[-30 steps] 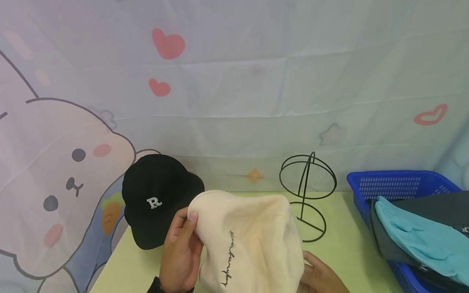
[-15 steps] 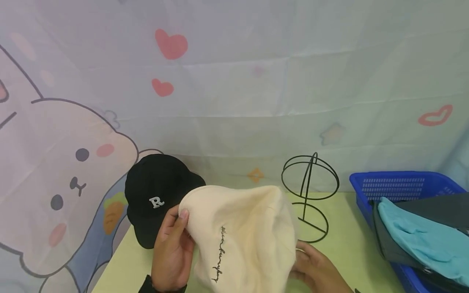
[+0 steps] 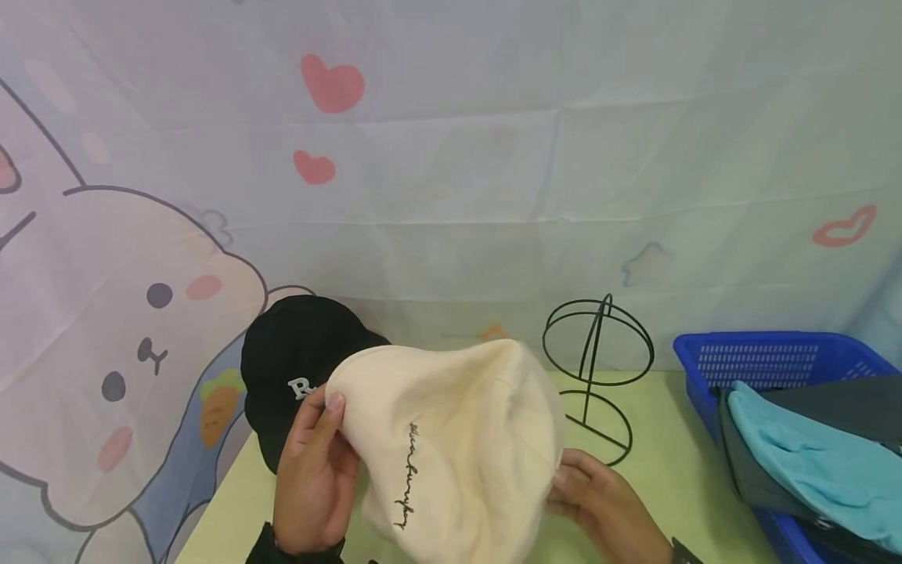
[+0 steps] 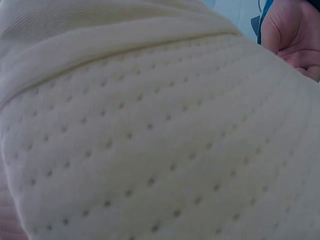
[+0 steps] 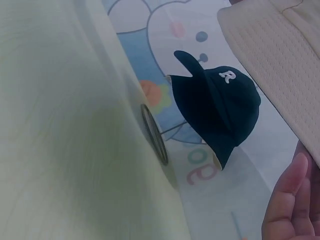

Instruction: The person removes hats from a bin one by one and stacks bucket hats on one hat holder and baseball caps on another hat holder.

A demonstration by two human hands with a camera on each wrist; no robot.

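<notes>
Both hands, left hand & right hand, fingers pinching cream hat; risk: brim could knock black cap off its stand.

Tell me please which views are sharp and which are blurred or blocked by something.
Head view: evenly lit and sharp, the script on the cream hat readable as lettering. Left wrist view: almost filled by the hat's dotted fabric, soft at the edges. Right wrist view: tilted, the green table smeared, the black cap fairly clear.
</notes>
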